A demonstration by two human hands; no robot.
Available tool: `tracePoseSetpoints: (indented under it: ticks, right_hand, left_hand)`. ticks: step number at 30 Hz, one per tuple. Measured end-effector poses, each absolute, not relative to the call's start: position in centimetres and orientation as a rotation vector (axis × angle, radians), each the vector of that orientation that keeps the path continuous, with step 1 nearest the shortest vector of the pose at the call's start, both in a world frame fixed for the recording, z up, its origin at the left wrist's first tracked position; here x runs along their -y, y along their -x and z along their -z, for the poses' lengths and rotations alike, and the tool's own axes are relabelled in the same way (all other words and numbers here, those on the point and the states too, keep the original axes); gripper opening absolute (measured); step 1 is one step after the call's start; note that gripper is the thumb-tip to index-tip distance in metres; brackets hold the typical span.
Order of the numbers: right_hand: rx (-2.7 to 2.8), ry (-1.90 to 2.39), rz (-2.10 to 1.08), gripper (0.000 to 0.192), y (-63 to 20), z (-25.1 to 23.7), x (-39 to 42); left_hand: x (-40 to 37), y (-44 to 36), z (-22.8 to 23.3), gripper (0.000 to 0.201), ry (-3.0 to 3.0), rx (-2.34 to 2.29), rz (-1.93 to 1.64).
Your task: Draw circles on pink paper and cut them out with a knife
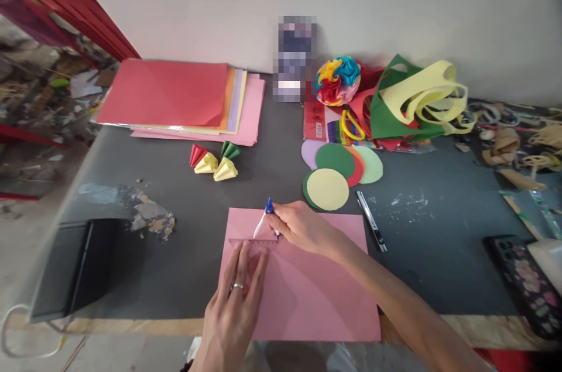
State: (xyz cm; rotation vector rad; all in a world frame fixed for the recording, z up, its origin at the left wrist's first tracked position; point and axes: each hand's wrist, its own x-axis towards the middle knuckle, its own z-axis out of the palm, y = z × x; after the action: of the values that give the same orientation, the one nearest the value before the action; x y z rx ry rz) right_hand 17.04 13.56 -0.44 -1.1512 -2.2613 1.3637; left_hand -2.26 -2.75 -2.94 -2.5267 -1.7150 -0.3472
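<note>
A sheet of pink paper (316, 290) lies at the table's front edge. My left hand (235, 296), with a ring on one finger, rests on it with fingers spread. Its fingertips press on a clear ruler (259, 241), whose lower part is hard to make out. My right hand (302, 225) is closed on a drawing compass (268, 207) with a blue head and a white leg. The compass stands over the ruler's upper edge, its legs slightly apart. To the right of the paper lies a utility knife (371, 221).
Paper circles (328, 189) overlap behind the pink sheet. Small folded paper cones (215, 161) sit left of them, before a stack of coloured paper (167, 91). Paper scraps (417, 96) and a colourful paper ball (338, 80) lie back right. A black object (74, 266) stands left, a phone (522, 284) right.
</note>
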Motion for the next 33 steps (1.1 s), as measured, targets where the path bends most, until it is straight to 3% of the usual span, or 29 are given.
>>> tracePoseSetpoints:
  ticks: [18,24,29,33]
  right_hand:
    - [2.109,1.049,-1.363,0.053,-17.6,0.6,-13.0]
    - [2.027,1.044,-1.297,0.035,-17.0,1.2,-12.6]
    - [1.877,1.041,-1.143,0.044,-17.0,1.9,-12.3]
    - [1.817,1.107,-1.202,0.027,-17.2,1.9,-12.3]
  left_hand:
    - [3.0,2.3,2.8,0.083,2.525,1.752,0.196]
    - [3.1,2.3,3.1,0.082,2.517,1.777,0.198]
    - [3.1,2.3,3.3,0.083,2.516,1.757,0.272]
    - [3.2,2.3,3.3,0.086,2.522,1.762,0.243]
